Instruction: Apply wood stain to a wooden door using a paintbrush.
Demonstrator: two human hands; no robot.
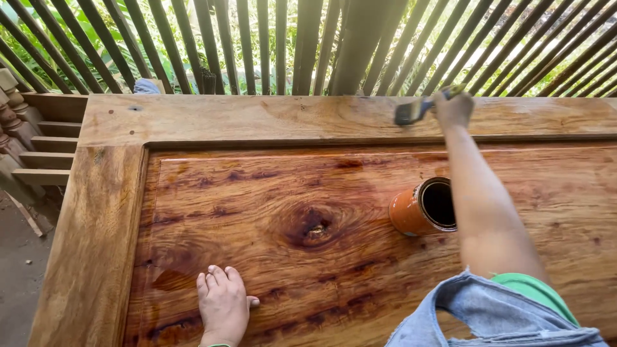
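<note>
Right hand (454, 109) was clamped on the paintbrush (414, 110) at the worktop's (96, 257) far edge, handle running left-right; left hand (222, 305) lay flat, fingers spread, near edge. Orange can (411, 215) sat between, nearer the right arm.

open orange can (421, 209), on glossy panel (270, 212)

We count two hands: the left hand (222, 304) lies flat on the wood and the right hand (454, 108) grips a handle; we count one paintbrush (418, 109); one orange can (424, 207), open at the top; one wooden panel (270, 212) with one dark knot (315, 226); one stack of wooden slats (48, 151) at the left.
</note>
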